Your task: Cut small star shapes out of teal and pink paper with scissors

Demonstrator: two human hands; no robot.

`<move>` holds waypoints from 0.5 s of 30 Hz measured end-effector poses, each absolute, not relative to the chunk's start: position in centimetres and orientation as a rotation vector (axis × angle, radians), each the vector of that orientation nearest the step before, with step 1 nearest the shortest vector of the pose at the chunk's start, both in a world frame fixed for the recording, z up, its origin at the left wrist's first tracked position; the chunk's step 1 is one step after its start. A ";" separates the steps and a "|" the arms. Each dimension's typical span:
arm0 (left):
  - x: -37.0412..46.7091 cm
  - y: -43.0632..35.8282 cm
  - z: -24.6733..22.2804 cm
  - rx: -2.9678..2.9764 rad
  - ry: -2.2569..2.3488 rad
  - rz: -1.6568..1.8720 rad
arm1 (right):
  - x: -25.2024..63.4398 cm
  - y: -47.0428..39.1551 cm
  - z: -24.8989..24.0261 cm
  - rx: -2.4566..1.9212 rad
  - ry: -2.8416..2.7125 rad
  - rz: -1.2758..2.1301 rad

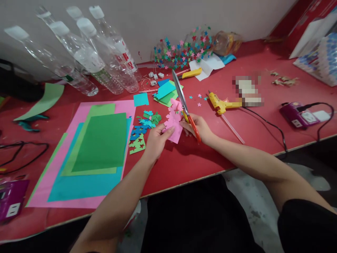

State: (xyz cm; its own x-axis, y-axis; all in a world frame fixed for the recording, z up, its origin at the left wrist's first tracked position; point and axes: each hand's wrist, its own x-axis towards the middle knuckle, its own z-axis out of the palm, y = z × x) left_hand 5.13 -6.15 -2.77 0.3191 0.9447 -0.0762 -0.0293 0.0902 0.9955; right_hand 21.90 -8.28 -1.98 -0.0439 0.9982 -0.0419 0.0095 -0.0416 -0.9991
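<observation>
My left hand (157, 140) pinches a pink sheet of paper (175, 128) whose edges have been cut into notches. In my right hand (198, 128) is a pair of scissors (193, 124) with orange and yellow handles, its blades pointing up and away from me beside the pink paper. The right fingertips are partly hidden behind the scissors and may touch the paper's edge. Left of the paper lie green and blue scraps (140, 130), some with star-shaped holes. Small pink and blue paper stars (199, 104) are scattered just beyond my right hand.
Coloured sheets (101, 144) are stacked at left. Empty plastic bottles (105, 63) stand along the wall. A star-covered clear bottle (181, 49), a yellow box cutter (192, 73), a yellow glue gun (219, 103) with its cord, and a purple power strip (300, 114) lie at the back and right.
</observation>
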 end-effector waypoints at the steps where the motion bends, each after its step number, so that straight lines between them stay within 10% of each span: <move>1: 5.1 -5.9 -3.0 1.213 0.967 0.987 | 22.1 -8.1 -2.2 -1.223 -1.197 1.248; 15: 2.2 -3.9 -1.4 2.036 1.005 0.323 | 24.5 -6.6 -2.5 -1.262 -1.088 1.064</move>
State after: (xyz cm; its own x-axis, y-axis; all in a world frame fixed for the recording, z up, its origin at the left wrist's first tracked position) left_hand 2.19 -3.85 -1.36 0.6483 0.7516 -0.1213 0.5405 -0.3421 0.7686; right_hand 24.54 -6.61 -2.51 0.1733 0.9845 0.0259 -0.0045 0.0271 -0.9996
